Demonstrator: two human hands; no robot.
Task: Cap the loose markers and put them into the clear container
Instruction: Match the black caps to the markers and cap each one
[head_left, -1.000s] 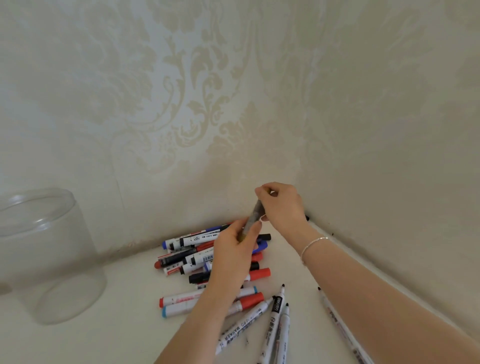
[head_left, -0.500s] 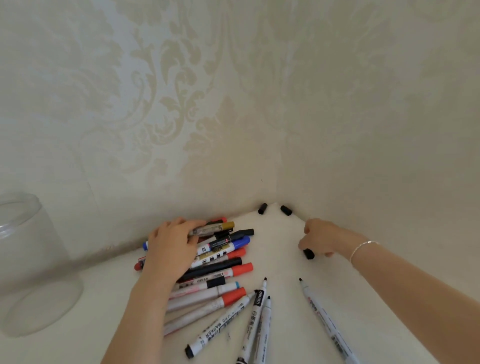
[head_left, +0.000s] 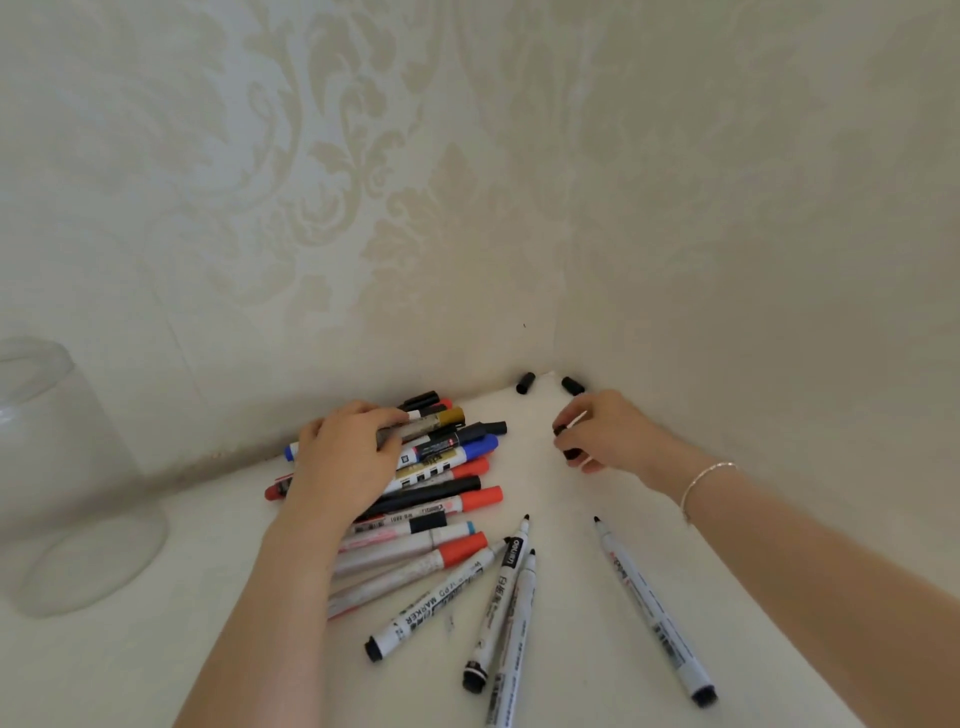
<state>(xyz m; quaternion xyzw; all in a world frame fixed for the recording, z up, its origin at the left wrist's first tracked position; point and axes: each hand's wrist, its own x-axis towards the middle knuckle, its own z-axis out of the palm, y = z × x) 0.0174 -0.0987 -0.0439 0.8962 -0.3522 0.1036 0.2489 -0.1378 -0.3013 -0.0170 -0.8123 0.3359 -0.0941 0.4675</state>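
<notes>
A pile of capped markers (head_left: 447, 501) lies against the back wall. My left hand (head_left: 345, 460) rests on the pile, its fingers curled round a grey marker with a gold cap (head_left: 439, 420). To the right, my right hand (head_left: 610, 435) pinches a small black cap (head_left: 571, 452) just above the table. Two more black caps (head_left: 525, 383) (head_left: 573, 385) lie in the corner. Three uncapped white markers (head_left: 498, 597) fan out in front of the pile, and another uncapped marker (head_left: 652, 608) lies alone to their right. The clear container (head_left: 67, 483) stands at the far left.
The white table (head_left: 130, 665) sits in a corner between two patterned walls (head_left: 727, 260), which close off the back and right. A thin bracelet (head_left: 706, 480) circles my right wrist.
My right hand has taken the black cap off the table and now holds it in its fingertips. My left hand stays on the pile with the gold-capped marker.
</notes>
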